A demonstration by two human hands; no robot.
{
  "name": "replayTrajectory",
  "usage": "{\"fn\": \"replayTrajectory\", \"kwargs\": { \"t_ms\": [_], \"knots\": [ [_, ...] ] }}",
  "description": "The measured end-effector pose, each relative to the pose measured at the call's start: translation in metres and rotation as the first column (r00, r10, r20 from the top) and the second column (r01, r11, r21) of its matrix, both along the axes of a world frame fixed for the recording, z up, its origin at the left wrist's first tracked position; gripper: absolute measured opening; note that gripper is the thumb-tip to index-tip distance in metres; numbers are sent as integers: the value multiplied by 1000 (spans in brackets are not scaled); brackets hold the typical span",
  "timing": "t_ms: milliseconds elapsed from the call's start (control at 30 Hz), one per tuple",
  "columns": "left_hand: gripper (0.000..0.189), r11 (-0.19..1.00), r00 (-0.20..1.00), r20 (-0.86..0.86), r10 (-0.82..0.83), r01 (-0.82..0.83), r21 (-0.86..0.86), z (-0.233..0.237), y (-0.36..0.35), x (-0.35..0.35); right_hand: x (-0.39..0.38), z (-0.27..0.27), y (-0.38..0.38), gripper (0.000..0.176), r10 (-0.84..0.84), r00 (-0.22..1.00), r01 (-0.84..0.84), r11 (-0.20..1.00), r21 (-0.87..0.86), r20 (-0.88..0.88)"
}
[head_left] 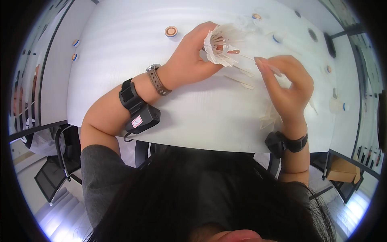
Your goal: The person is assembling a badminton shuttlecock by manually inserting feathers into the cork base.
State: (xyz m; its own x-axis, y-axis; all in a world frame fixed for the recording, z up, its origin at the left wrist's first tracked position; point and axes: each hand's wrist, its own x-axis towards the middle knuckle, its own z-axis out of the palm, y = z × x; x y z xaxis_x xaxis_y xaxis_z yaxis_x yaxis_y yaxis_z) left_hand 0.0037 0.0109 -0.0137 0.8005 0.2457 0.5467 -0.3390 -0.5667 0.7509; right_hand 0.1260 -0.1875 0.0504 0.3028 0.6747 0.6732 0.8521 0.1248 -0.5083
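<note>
My left hand (pixel 195 56) is closed around a white, ragged-edged, cup-shaped bundle (pixel 217 46), its opening turned toward me. Several thin pale sticks show inside it. To the right, my right hand (pixel 288 80) pinches a thin pale stick (pixel 246 56) between thumb and forefinger; its near end is hidden by the fingertips. Below the bundle, a stick with a flat whitish tip (pixel 240 82) lies on the table. Another pale stick (pixel 244 71) is just above it. More whitish pieces (pixel 269 117) lie beside my right wrist, partly covered.
The white table (pixel 193 117) carries several small round containers with brown tops, one (pixel 171 31) beyond my left hand and another (pixel 256 16) at the back. A pale cup-like item (pixel 336 105) stands at the right. Partitions border both sides. A cardboard box (pixel 342 169) sits lower right.
</note>
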Motion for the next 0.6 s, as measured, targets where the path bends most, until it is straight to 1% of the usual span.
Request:
{"fn": "replayTrajectory", "kwargs": {
  "t_ms": [100,200,233,300,400,500,600],
  "knots": [
    [36,1000,995,-102,-25,24,-4,3,-2,-3,0,1,-1,12,26,999,-27,999,34,33],
    [33,995,993,-75,-93,90,-48,5,-1,-4,0,0,2,17,51,993,-55,998,42,109],
    [32,994,992,-65,-105,103,-32,5,-1,-5,-1,0,2,17,55,990,-62,997,47,132],
    [29,992,991,-40,-126,126,7,7,0,-4,-1,-4,2,19,57,992,-61,997,37,114],
    [26,987,992,42,-118,112,112,13,-1,-2,1,-5,5,19,71,989,-76,997,32,127],
    [28,985,990,98,-103,88,149,9,2,0,-1,-4,3,17,81,991,-80,997,-8,102],
    [35,985,990,103,-101,85,152,5,4,2,-1,-6,3,14,75,994,-73,997,-31,85]
  ]
}}
